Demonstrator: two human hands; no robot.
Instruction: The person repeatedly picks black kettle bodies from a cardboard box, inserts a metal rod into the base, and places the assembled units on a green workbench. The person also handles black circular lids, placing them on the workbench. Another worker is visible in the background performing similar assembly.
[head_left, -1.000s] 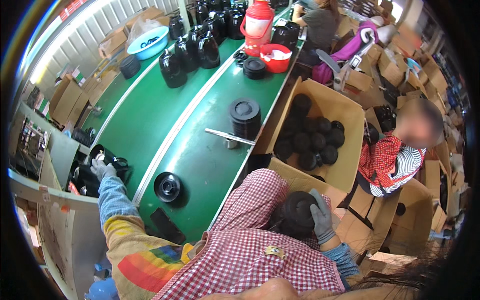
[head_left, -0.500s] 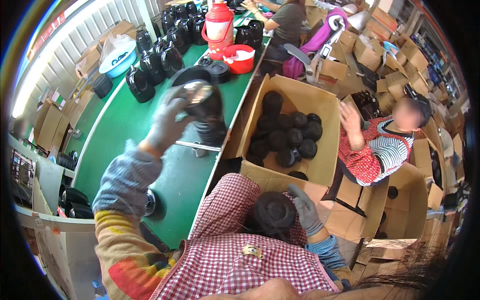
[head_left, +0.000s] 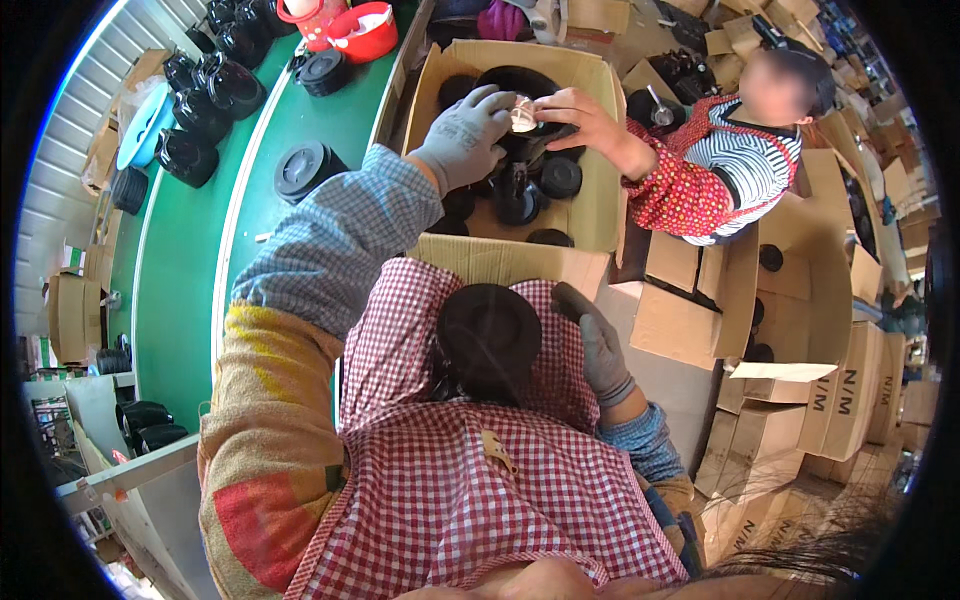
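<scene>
My left hand (head_left: 462,138), in a grey glove, reaches over the cardboard box with its fingers closed on the edge of a black bowl-shaped part (head_left: 518,78). A small pale, shiny piece (head_left: 523,114) shows at that part. A co-worker's bare hand (head_left: 585,122) touches the piece from the right. On my lap stands a black round-topped container (head_left: 490,335), its lower side partly hidden by my apron. Beside it, apart from its edge, my gloved right hand (head_left: 602,355) rests with fingers stretched out and nothing visible in them.
The cardboard box (head_left: 440,245) holds several black round parts. To the left runs a green-topped table (head_left: 175,290) with a stack of black discs (head_left: 305,170), black jugs (head_left: 215,90) and a red basin (head_left: 362,32). A co-worker (head_left: 725,150) sits at the right near more boxes (head_left: 800,240).
My left hand has carried the black bowl-shaped part from the table rightward over the box. The co-worker's hand has come in to meet it. My view has shifted right.
</scene>
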